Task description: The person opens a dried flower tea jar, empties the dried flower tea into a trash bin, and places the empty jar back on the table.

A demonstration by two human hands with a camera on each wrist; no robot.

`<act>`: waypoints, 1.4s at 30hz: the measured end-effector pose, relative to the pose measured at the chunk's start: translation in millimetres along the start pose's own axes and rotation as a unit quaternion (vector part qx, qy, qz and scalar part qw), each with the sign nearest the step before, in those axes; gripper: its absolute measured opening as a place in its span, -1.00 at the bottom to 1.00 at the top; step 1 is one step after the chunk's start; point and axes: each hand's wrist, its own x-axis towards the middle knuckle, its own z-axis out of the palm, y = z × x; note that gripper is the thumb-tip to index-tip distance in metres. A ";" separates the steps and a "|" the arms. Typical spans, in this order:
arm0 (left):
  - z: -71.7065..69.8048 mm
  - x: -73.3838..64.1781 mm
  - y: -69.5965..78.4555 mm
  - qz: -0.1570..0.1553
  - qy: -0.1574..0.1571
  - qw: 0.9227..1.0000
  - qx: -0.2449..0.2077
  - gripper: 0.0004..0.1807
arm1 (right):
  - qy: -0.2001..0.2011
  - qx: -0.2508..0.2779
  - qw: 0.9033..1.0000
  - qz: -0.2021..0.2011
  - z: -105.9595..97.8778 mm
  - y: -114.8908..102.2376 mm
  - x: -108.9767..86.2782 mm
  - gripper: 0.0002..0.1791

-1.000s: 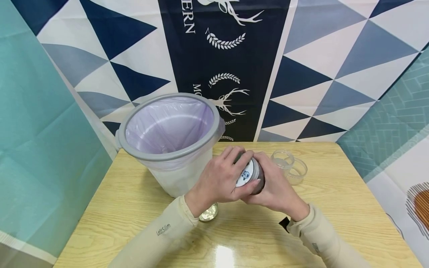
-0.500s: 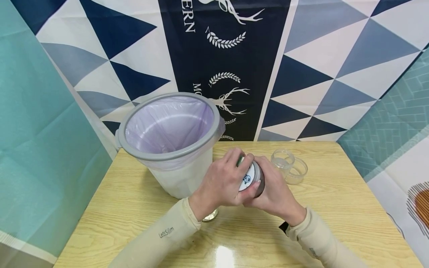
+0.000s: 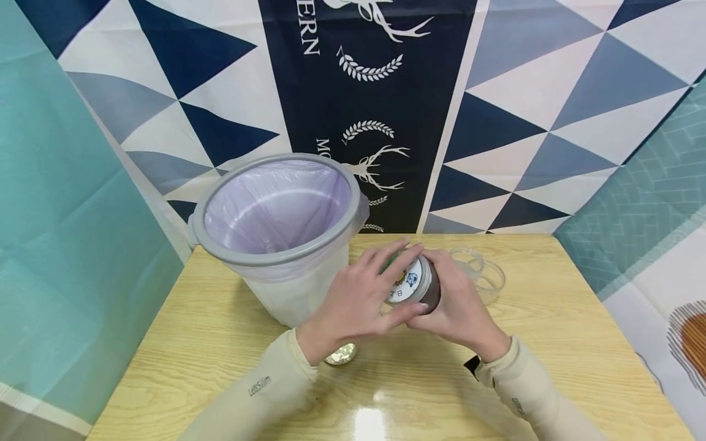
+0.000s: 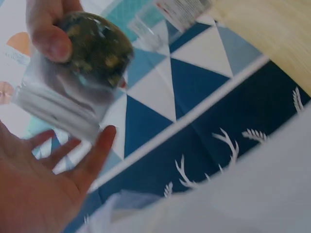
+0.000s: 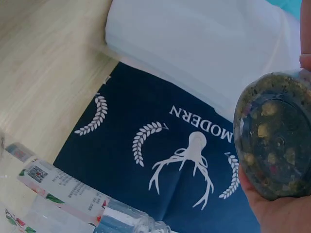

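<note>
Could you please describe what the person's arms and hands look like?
The left hand and right hand wear no gloves. The left sleeve and right sleeve are cream and close-fitting, each with small dark lettering; the left one seems to read LetsSlim. A small black piece shows beside the right cuff.

Looks most like a cloth-draped booth or room corner, impossible to place firmly in a home or a studio. Closed off at the back by a creased hanging (image 3: 507, 104) printed with blue, grey and white triangles, white deer heads and the word MODERN, at the left by a teal sheet (image 3: 72, 214), at the right by a patterned sheet (image 3: 651, 202) with teal herringbone. Furnished with a wood-grain table (image 3: 562, 349) reaching up to the back hanging. Given a household note by a grey-rimmed bin (image 3: 292, 300) with lilac liner (image 3: 276, 211) and labelled clear containers (image 5: 68, 191).
</note>
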 end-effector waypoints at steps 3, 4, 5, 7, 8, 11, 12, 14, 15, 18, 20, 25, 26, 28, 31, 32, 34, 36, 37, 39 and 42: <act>-4.2 -4.7 -7.1 0.046 -0.011 0.999 -0.004 -0.22 | -0.008 -0.004 1.000 0.003 -2.2 -0.1 1.2 0.07; -4.7 -5.5 -8.9 0.059 -0.014 0.998 -0.006 -0.23 | -0.010 -0.004 1.000 0.003 -2.7 -0.2 1.2 0.07; -5.0 -6.1 -10.3 0.069 -0.017 0.997 -0.008 -0.23 | -0.011 -0.007 1.000 0.002 -3.2 -0.5 1.1 0.07; -5.1 -6.3 -12.0 0.085 -0.024 0.996 -0.010 -0.22 | -0.014 -0.008 1.000 0.002 -4.1 -0.8 0.7 0.06; -5.2 -6.0 -12.5 0.089 -0.027 0.996 -0.012 -0.21 | -0.016 -0.007 1.000 0.003 -4.4 -0.9 0.6 0.06; -6.0 -4.9 -12.8 0.094 -0.033 0.995 -0.018 -0.17 | -0.019 -0.004 1.000 0.002 -4.4 -1.5 0.0 0.06; -6.3 -4.6 -12.6 0.094 -0.032 0.995 -0.017 -0.16 | -0.019 -0.004 1.000 0.002 -4.3 -1.7 -0.2 0.06; -6.2 -4.8 -11.9 0.091 -0.033 0.995 -0.014 -0.16 | -0.017 -0.008 1.000 -0.003 -3.4 -2.2 -0.3 0.06; -6.1 -5.0 -11.3 0.086 -0.033 0.996 -0.015 -0.15 | -0.014 -0.013 1.000 -0.006 -2.9 -2.4 -0.4 0.06; -4.0 -6.1 -8.5 0.060 -0.028 0.998 -0.020 -0.16 | -0.007 -0.032 0.999 -0.019 -1.4 -2.5 -0.9 0.06; -2.1 -6.7 -6.3 0.037 -0.027 0.999 -0.026 -0.18 | -0.005 -0.044 0.999 -0.026 -0.9 -2.2 -1.1 0.05; -0.6 -8.4 -4.7 0.011 -0.035 0.999 -0.033 -0.13 | -0.013 -0.052 0.998 -0.029 -2.5 0.3 -2.6 0.07; -1.2 -8.7 -5.6 0.019 -0.041 0.998 -0.032 -0.10 | -0.016 -0.049 0.998 -0.029 -3.3 0.9 -2.8 0.08; -2.8 -9.0 -8.2 0.046 -0.051 0.997 -0.028 -0.08 | -0.020 -0.040 0.999 -0.029 -5.4 2.1 -3.4 0.11; -5.1 -8.6 -12.5 0.088 -0.061 0.994 -0.032 -0.13 | -0.026 -0.028 0.999 -0.027 -7.6 3.2 -3.9 0.13; -5.7 -8.4 -13.6 0.097 -0.063 0.993 -0.033 -0.16 | -0.026 -0.027 0.999 -0.027 -7.9 3.4 -4.0 0.14; -6.8 -8.2 -14.7 0.102 -0.067 0.992 -0.041 -0.19 | -0.028 -0.024 0.999 -0.027 -7.6 3.5 -4.7 0.12; -7.9 -8.4 -14.9 0.098 -0.071 0.991 -0.048 -0.17 | -0.030 -0.021 0.999 -0.024 -6.6 2.8 -5.4 0.11; -8.2 -8.2 -14.6 0.095 -0.073 0.992 -0.050 -0.17 | -0.031 -0.020 0.999 -0.023 -6.2 2.1 -5.4 0.09; -8.9 -8.0 -13.3 0.088 -0.071 0.992 -0.051 -0.17 | -0.031 -0.021 0.999 -0.022 -5.2 0.9 -5.8 0.06; -8.0 -7.9 -10.6 0.070 -0.059 0.995 -0.050 -0.17 | -0.027 -0.030 0.999 -0.022 -3.8 -1.2 -6.3 0.04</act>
